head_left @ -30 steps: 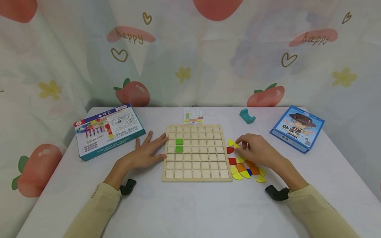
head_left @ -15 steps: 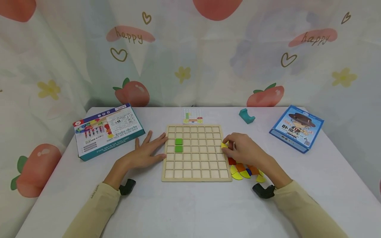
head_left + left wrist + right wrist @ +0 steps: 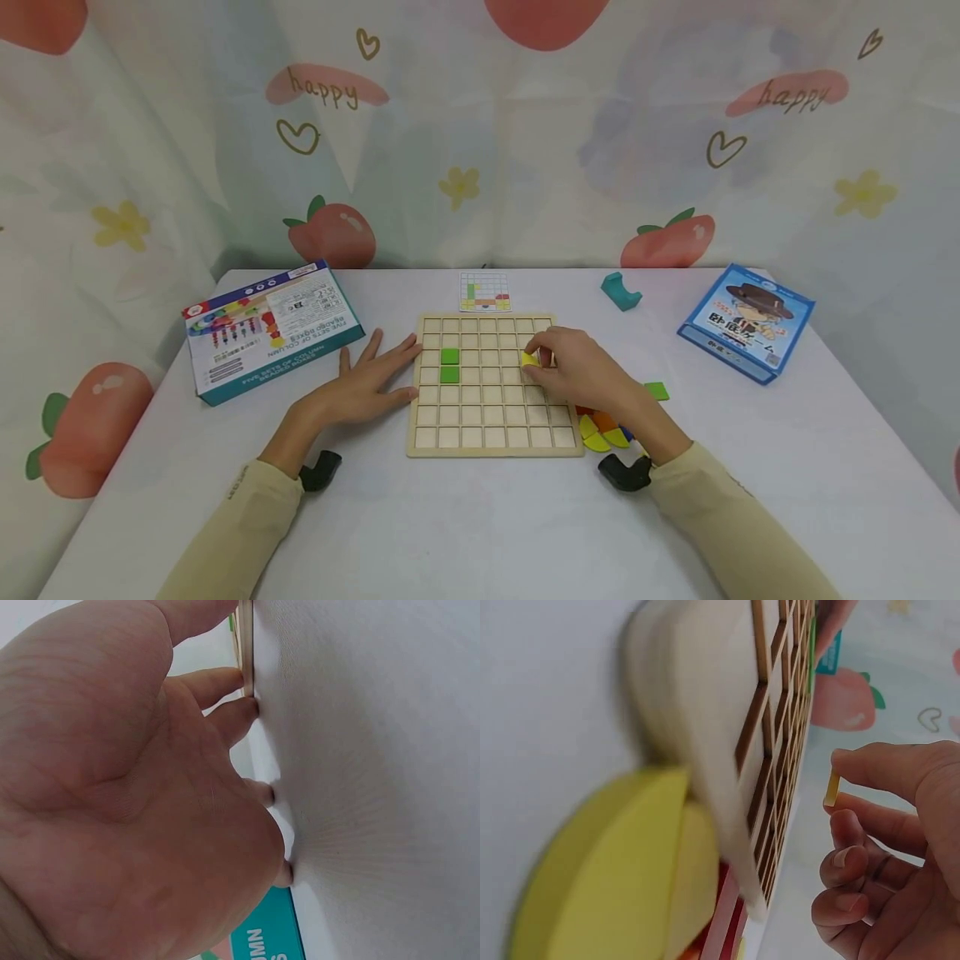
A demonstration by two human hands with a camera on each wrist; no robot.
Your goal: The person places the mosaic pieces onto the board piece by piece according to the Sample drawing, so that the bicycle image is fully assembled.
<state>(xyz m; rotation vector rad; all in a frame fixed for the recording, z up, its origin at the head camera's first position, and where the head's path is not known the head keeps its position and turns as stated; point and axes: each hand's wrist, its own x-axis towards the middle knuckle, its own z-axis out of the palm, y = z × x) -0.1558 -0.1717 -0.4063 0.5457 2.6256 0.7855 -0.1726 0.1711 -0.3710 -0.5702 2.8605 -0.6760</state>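
A wooden grid board lies mid-table, with two green square tiles set one above the other in its left part. My left hand rests spread beside the board; thumb and fingertips touch its left edge. Over the board's right side, my right hand pinches a yellow tile between thumb and index finger, raised above the cells. In the right wrist view its other fingers curl loosely. Yellow, orange, red and blue pieces lie right of the board, partly hidden by my right forearm.
A pattern card lies behind the board, and a teal curved block is to its right. One boxed game sits at left, a blue box at right. A loose green tile lies beyond the right wrist.
My right hand has picked the yellow tile from the pile and carried it left over the board. A green tile behind the wrist has come into view. The left hand stays still.
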